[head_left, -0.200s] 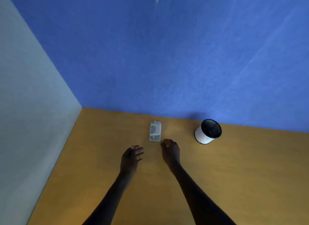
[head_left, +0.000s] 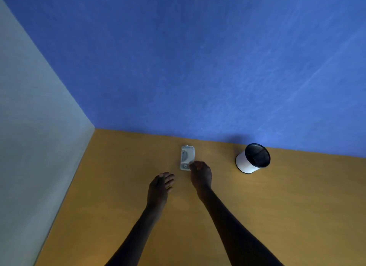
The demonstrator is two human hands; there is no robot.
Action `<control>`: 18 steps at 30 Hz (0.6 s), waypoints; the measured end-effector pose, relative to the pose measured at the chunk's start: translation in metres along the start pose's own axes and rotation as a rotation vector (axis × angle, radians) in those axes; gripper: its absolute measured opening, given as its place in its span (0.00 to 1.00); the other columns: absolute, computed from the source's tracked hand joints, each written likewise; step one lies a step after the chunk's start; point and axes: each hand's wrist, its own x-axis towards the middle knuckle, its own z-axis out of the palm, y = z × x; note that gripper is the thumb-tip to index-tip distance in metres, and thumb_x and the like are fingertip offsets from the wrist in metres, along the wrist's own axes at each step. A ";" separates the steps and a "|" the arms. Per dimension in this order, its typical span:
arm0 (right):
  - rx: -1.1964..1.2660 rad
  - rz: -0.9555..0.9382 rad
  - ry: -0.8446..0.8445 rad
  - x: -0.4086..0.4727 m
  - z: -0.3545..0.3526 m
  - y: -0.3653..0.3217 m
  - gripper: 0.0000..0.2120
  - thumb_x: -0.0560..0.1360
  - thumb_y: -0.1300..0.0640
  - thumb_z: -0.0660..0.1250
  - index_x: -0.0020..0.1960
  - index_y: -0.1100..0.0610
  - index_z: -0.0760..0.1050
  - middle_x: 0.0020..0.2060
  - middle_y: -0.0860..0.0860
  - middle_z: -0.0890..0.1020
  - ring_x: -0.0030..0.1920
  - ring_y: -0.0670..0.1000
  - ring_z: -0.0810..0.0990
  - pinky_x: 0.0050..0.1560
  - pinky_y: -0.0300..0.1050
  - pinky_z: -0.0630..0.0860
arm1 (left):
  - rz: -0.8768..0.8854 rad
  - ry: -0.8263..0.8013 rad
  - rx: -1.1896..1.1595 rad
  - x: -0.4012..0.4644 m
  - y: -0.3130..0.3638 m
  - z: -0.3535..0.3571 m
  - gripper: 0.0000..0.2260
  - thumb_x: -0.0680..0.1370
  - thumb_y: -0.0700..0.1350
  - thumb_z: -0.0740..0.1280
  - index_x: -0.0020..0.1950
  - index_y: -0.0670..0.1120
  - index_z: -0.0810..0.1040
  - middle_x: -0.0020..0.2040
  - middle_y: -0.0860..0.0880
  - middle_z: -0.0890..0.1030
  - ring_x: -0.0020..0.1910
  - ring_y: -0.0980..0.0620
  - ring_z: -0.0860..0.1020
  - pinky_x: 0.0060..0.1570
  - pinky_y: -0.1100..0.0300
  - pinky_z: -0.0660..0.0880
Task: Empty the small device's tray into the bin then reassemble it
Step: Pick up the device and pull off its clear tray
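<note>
Device (head_left: pixel 187 157) lies lengthwise toward twelve o'clock — right hand (head_left: pixel 201 174) nearer, fingertips seemingly curled against its near corner; left hand (head_left: pixel 160 186) spread, empty.

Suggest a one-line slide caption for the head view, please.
Right hand reaches the near end of the small grey device on the wooden table; left hand waits, bin stands right.
</note>
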 end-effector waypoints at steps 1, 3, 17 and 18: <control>0.002 0.008 0.013 0.004 0.004 -0.003 0.15 0.79 0.53 0.65 0.57 0.64 0.81 0.51 0.61 0.85 0.52 0.60 0.82 0.49 0.52 0.79 | 0.007 -0.010 0.004 0.005 0.000 0.001 0.19 0.85 0.46 0.53 0.68 0.35 0.71 0.63 0.38 0.78 0.62 0.43 0.77 0.56 0.54 0.73; -0.023 0.036 0.029 0.010 0.010 -0.009 0.17 0.79 0.51 0.65 0.56 0.65 0.80 0.50 0.62 0.84 0.54 0.62 0.80 0.52 0.57 0.79 | 0.013 -0.033 0.020 0.011 -0.002 0.002 0.19 0.85 0.46 0.52 0.69 0.35 0.71 0.64 0.38 0.78 0.64 0.43 0.76 0.60 0.54 0.72; 0.196 0.174 -0.031 -0.009 -0.010 -0.021 0.15 0.77 0.53 0.70 0.54 0.64 0.83 0.46 0.60 0.86 0.46 0.59 0.85 0.40 0.50 0.79 | -0.083 -0.010 -0.206 0.035 0.024 0.027 0.14 0.84 0.46 0.56 0.62 0.40 0.75 0.58 0.45 0.80 0.53 0.53 0.80 0.51 0.60 0.76; 0.202 0.164 -0.041 -0.014 -0.013 -0.023 0.15 0.76 0.53 0.71 0.55 0.64 0.82 0.47 0.59 0.86 0.47 0.59 0.85 0.42 0.51 0.81 | -0.124 -0.009 -0.262 0.035 0.029 0.030 0.13 0.84 0.47 0.57 0.56 0.40 0.77 0.53 0.47 0.82 0.47 0.54 0.81 0.45 0.61 0.76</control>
